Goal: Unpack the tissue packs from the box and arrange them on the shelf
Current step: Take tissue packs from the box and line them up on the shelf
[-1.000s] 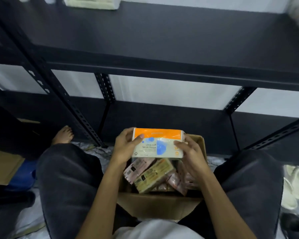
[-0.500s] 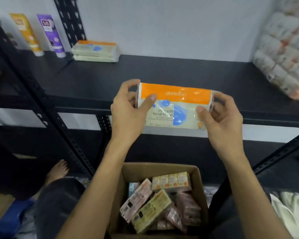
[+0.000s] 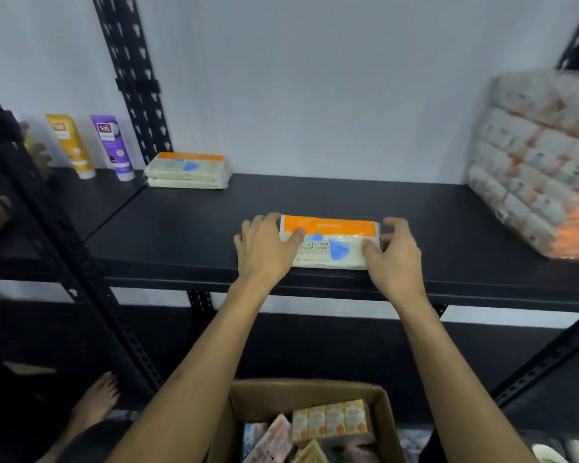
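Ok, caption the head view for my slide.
Both hands, left hand and right hand, set a tissue pack on the black shelf above the open box.

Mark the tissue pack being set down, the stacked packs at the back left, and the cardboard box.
tissue pack in hands (image 3: 335, 243), head view, middle of its printed top face.
stacked tissue packs (image 3: 188, 170), head view, top pack's front.
cardboard box (image 3: 278, 392), head view, inner back wall.

The black shelf (image 3: 188, 228) carries a tissue pack (image 3: 335, 243) near its front, two stacked packs (image 3: 188, 170) far left, a wrapped bundle (image 3: 542, 162) right.
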Demonstrator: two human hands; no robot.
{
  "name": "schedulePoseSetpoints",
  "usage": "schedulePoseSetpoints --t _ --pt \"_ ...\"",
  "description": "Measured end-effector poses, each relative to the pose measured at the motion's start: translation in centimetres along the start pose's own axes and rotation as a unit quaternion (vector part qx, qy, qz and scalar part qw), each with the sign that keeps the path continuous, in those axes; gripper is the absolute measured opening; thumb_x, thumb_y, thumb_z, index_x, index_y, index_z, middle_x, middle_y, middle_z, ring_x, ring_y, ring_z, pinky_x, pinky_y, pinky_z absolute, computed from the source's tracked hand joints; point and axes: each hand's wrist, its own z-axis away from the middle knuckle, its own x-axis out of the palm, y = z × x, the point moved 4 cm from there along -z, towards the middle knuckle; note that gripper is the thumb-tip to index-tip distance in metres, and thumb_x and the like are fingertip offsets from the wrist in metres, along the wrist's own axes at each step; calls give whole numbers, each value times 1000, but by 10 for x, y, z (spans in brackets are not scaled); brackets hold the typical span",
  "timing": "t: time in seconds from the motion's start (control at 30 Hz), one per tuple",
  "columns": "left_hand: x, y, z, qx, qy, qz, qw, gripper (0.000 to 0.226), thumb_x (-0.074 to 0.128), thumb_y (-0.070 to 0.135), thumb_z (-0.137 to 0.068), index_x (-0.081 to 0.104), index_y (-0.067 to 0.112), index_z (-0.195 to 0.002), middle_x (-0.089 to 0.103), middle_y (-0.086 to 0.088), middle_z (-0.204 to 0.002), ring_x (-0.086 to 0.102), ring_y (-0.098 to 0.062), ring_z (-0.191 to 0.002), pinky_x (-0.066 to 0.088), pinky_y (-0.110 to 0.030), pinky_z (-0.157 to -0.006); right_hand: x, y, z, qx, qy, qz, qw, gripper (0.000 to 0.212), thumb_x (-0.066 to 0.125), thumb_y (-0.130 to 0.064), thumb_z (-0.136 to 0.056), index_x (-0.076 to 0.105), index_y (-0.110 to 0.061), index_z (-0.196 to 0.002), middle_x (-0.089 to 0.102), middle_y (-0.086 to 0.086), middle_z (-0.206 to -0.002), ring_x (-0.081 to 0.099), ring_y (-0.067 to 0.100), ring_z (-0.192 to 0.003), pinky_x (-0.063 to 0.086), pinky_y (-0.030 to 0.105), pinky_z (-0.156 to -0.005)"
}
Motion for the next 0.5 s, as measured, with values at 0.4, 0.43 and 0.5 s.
schedulePoseSetpoints --t 0.4,0.43,0.5 --pt "-3 4 -8 -20 -59 -75 995 65 54 59 -96 42 21 -146 53 -5 -141 47 -25 -133 33 -49 -112 0 -3 -12 -27 -38 108 993 29 57 -21 -100 62 -13 -128 53 10 -127 39 22 -123 36 27 -87" --pt "-5 6 -10 -15 -73 -73 995 65 50 61 -97 42 19 -147 51 -6 -142 48 -26 -131 37 -50 -110 -2 -6 -13 -48 -20 112 992 27 57 -20 -100 64 -11 -125 53 10 -126 39 22 -122 36 27 -89" --pt "-10 14 -14 3 -83 -45 996 64 40 62 -101 43 17 -147 49 -7 -146 50 -27 -130 42 -50 -107 -5 -16 -16 -105 25 118 987 24 56 -20 -101 67 -9 -119 57 9 -124 41 23 -120 38 28 -90"
